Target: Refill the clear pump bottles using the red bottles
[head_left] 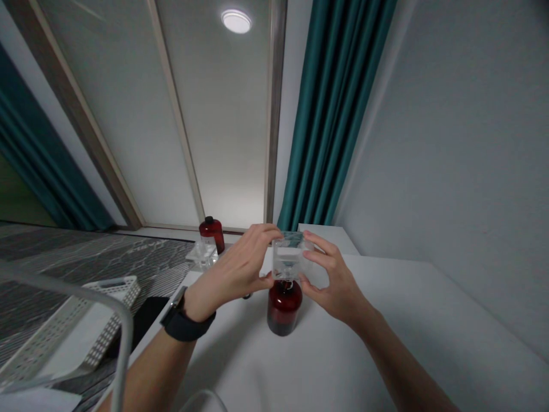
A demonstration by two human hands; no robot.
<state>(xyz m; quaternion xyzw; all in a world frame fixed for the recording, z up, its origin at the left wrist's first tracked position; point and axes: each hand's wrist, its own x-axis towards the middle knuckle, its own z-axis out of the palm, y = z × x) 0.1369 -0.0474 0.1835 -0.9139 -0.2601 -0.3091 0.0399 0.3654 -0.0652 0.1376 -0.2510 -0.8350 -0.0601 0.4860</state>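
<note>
No readable label. My left hand [240, 269] & right hand [332, 280] both grip a clear square bottle [290, 258], inverted w/ neck touching the dark red bottle [283, 306] standing on white tabletop [386, 332].

White room with teal curtains
Round ceiling lamp [236, 21] lit; curtain [338, 109] hangs beyond the white desk's [386, 320] far edge

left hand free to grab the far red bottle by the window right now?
Probably not as is: the left hand and right hand both grip the clear container over the near red bottle. The path to the far red bottle looks unobstructed otherwise.
</note>
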